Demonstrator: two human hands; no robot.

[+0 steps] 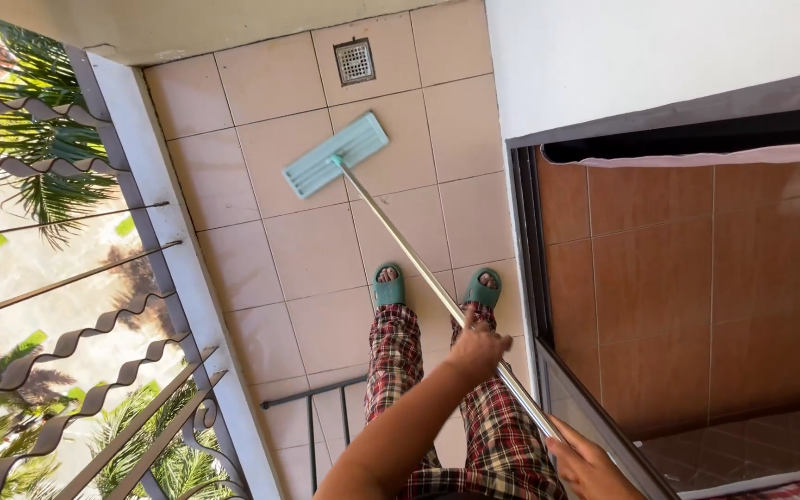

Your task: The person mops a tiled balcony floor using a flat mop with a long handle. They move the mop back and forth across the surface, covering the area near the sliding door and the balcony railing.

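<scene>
Right now I have both hands on the mop handle (418,268): my left hand (479,350) is wrapped around the metal pole partway up, and my right hand (590,468) closes on its upper end at the bottom edge of view. Its flat pale green mop head (335,155) lies on the beige floor tiles (317,250), just below the square floor drain (355,61). My feet in green slippers (389,287) stand beside the sliding door frame (525,250), with the balcony railing (94,324) on the other side.
</scene>
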